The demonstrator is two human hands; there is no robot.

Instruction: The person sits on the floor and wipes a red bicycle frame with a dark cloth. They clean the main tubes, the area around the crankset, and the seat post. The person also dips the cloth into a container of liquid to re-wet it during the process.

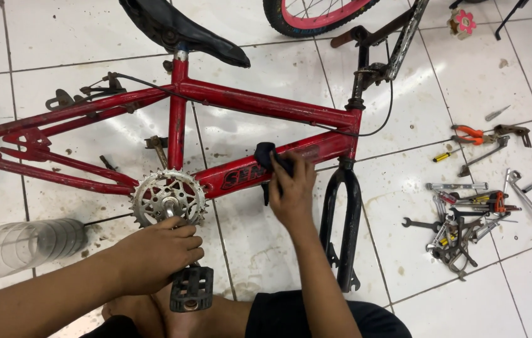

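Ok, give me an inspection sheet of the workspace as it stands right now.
Surface: white tiled floor, stained and gritty.
Job's things: red bicycle frame lying on its side, wheels off; chainring, pedal, black fork, black saddle.
Clutter: pile of wrenches and screwdrivers, orange-handled pliers, clear plastic bottle.
Grippers: left hand on the crank below the chainring; right hand presses a dark cloth on the down tube.
Cables: black brake cable along the frame.
Surroundings: pink-rimmed wheel at the top.
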